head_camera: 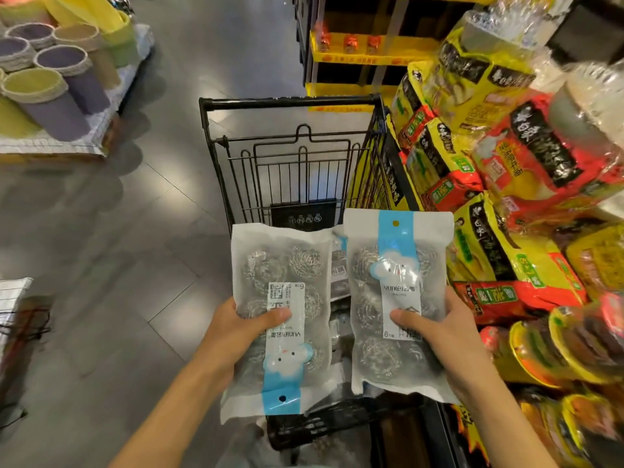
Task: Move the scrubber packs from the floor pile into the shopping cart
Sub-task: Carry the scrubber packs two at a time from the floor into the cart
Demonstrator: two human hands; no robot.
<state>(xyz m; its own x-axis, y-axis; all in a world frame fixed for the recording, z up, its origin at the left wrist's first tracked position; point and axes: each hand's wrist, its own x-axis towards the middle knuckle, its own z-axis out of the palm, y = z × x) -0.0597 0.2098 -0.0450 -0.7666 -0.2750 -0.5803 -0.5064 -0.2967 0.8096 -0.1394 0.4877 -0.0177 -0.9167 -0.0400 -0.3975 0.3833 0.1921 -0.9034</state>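
While each hand grips a scrubber pack, left hand (233, 329), right hand (449, 332), above shopping cart (290, 103)

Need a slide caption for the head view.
Each hand holds a scrubber pack above the shopping cart.

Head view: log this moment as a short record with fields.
left hand: left hand grips the upside-down scrubber pack, thumb on its label
right hand: right hand grips the upright scrubber pack
position: both packs held over the shopping cart
cart contents: more packs partly visible between the two held ones
right side: stacked noodle packages
far left: bins on a display
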